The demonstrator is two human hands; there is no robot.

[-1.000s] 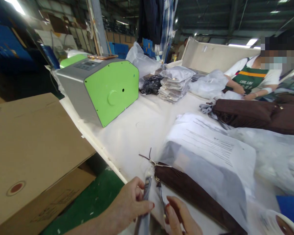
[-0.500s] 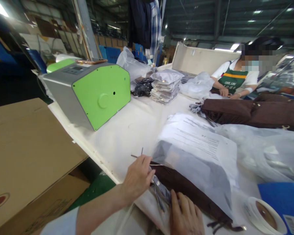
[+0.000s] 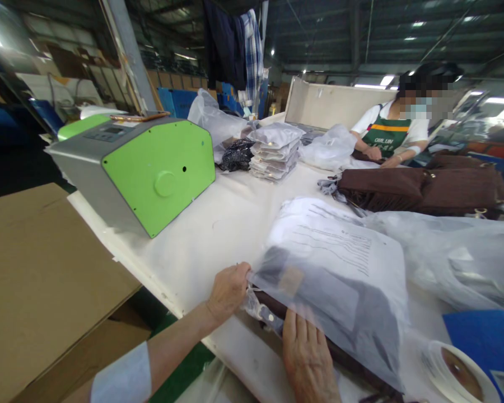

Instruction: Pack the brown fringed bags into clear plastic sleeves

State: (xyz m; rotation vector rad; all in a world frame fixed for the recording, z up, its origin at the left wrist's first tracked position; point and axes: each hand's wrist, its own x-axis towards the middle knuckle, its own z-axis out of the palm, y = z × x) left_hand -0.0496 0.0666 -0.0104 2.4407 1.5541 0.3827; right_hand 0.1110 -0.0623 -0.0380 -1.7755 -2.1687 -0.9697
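A clear plastic bag (image 3: pixel 340 291) with printed text lies in front of me, and a dark brown fabric item (image 3: pixel 273 304) shows at its near, open edge. My left hand (image 3: pixel 229 291) is closed, pinching the bag's left corner. Flat and with fingers stretched out, my right hand (image 3: pixel 308 355) rests on the brown item, its fingertips under the bag's film. Between my hands lies a strap wrapped in clear plastic with a metal stud (image 3: pixel 269 316). Most of the brown item is hidden inside the bag.
A green and grey machine (image 3: pixel 163 179) stands at the left of the table. Stacked plastic-wrapped packets (image 3: pixel 275 151), brown bags (image 3: pixel 415 187), a tape roll (image 3: pixel 457 369) and a blue box (image 3: pixel 487 336) lie about. A co-worker (image 3: pixel 390 134) works across the table. Cardboard (image 3: pixel 46 268) is at lower left.
My left hand has moved from the strap to the bag's corner. The film now reaches farther over the brown item, and my right hand has slid up so its fingertips are under it.
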